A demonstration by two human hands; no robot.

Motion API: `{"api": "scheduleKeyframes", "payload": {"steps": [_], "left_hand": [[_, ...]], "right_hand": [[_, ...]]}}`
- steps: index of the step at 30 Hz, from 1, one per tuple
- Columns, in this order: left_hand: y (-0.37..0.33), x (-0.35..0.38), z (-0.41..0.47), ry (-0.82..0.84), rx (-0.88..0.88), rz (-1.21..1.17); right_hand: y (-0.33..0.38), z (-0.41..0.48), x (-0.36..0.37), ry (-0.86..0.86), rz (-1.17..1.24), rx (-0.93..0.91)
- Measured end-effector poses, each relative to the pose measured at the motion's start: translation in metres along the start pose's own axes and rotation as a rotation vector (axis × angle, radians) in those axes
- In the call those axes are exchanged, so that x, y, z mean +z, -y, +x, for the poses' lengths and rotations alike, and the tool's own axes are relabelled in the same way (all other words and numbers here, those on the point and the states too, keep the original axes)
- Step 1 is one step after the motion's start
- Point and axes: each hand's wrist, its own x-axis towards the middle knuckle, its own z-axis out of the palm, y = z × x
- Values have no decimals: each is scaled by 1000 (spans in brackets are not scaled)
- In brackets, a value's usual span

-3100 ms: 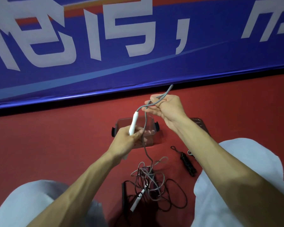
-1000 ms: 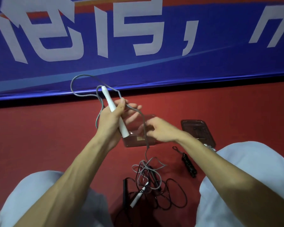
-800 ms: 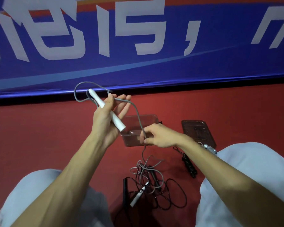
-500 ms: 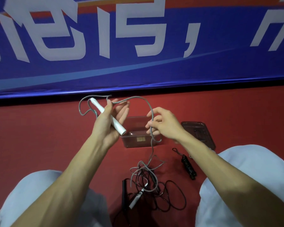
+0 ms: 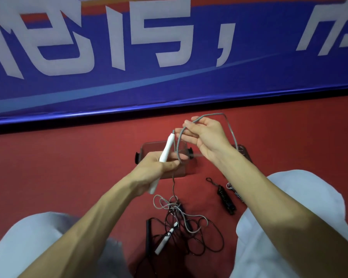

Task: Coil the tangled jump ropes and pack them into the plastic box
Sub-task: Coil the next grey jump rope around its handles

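Note:
My left hand (image 5: 156, 167) grips the white handle (image 5: 166, 150) of a grey jump rope, held upright over the clear plastic box (image 5: 149, 150). My right hand (image 5: 207, 135) is raised beside it and pinches a loop of the grey rope (image 5: 230, 130) that arcs over its back. From my left hand the rope hangs down to a tangled pile (image 5: 181, 215) on the red floor, where it mixes with a black rope (image 5: 207, 243). The second white handle (image 5: 165, 240) and a black handle (image 5: 148, 235) lie in that pile.
A coiled black rope (image 5: 225, 199) lies right of the pile, with a lighter coiled rope (image 5: 234, 190) partly hidden by my right arm. The box lid (image 5: 244, 152) lies right of the box. A blue banner (image 5: 169, 57) stands behind. My knees (image 5: 301, 207) flank the pile.
My left hand dropped from upper left to above the box, turning the handle upright. My right hand rose and carried a new loop of grey rope up; the floor pile thinned.

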Motion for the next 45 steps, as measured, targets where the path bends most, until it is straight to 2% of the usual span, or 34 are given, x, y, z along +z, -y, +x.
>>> {"api": "scheduleKeyframes", "payload": {"steps": [5,10,13,18,22,24,27,30,34,38,45], "left_hand": [[-3,5,-4,-10,58,-110],[-10,0,-2,-196,83,-212],[-17,-5,-3,-276,102,-337],[-26,-19,-1,-359,59,-670],[-29,-33,-3,-368,52,-972],[-30,-38,-4,-370,55,-1075],[-29,-40,-5,-383,73,-1160],[-28,-40,-2,-415,89,-1098],[-23,-36,3,-411,42,-832],[-16,-26,5,-417,-23,-562],[-9,-11,2,-260,-58,-167]], "right_hand": [[1,3,-6,-74,-18,-2],[-8,1,-4,-81,-406,-15],[-13,0,-2,-31,-543,-30],[-27,-1,1,234,-813,-16],[-37,-4,0,498,-1127,-130],[-39,-7,0,581,-1193,-177],[-42,-7,1,560,-1138,-186],[-44,-7,3,445,-997,-108],[-43,-6,4,307,-854,-105],[-29,-7,5,230,-602,-114],[1,-10,5,83,-193,-152]]}}
